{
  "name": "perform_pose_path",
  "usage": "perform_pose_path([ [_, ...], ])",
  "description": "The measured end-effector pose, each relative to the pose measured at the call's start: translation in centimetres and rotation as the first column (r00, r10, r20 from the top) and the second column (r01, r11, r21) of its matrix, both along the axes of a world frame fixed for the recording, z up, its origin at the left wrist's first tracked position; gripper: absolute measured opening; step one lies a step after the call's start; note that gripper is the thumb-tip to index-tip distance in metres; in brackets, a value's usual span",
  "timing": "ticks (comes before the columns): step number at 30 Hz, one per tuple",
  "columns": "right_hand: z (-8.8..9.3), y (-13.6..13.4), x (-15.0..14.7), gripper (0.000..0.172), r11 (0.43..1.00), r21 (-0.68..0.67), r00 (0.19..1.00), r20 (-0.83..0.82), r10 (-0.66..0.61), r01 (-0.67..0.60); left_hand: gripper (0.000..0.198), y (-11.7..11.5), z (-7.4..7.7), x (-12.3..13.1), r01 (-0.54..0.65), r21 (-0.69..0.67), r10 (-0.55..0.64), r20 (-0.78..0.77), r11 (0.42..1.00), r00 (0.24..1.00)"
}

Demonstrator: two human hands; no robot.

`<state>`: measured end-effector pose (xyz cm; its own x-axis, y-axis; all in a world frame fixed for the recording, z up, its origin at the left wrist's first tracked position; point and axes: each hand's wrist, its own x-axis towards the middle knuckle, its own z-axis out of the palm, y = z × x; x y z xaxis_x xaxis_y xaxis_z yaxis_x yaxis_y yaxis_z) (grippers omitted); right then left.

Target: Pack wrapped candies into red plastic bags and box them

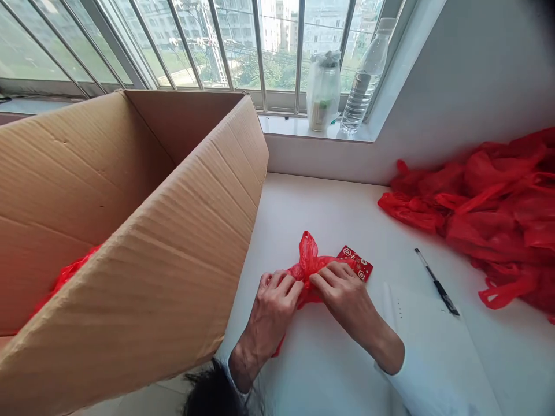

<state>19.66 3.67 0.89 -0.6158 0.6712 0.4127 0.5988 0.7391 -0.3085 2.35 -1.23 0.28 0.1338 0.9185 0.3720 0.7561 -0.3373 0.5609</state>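
A thin red plastic bag (309, 254) lies bunched on the white table, one looped handle sticking up. My left hand (277, 300) is closed on its left side, fingers curled into the film. On the bag's right side, my right hand (340, 289) grips the plastic with bent fingers. The two hands almost meet at the gathered middle. Just beyond my right hand, a red patterned packet (356, 263) shows, partly covered by the bag and hand. What the bag contains, if anything, is hidden.
A large open cardboard box (195, 231) stands at left with red plastic inside. Many red bags (485, 202) are heaped at right. A black pen (437, 282) lies near a white paper (429, 329). A water bottle (366, 78) and a bagged cup (323, 92) stand on the windowsill.
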Motion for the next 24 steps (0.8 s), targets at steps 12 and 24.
perform_pose_path([
  [12, 0.5, 1.7, 10.5, 0.045, 0.821, -0.562, 0.988, -0.036, -0.147, 0.102, 0.029, -3.7, -0.8, -1.3, -0.242, -0.109, 0.265, 0.332, 0.964, 0.905],
  [24, 5.0, -0.1, 5.6, 0.003, 0.651, -0.710, 0.827, -0.516, -0.222, -0.269, 0.009, -1.9, 5.3, 1.7, -0.057, -0.084, 0.097, 0.611, 0.995, 0.786],
])
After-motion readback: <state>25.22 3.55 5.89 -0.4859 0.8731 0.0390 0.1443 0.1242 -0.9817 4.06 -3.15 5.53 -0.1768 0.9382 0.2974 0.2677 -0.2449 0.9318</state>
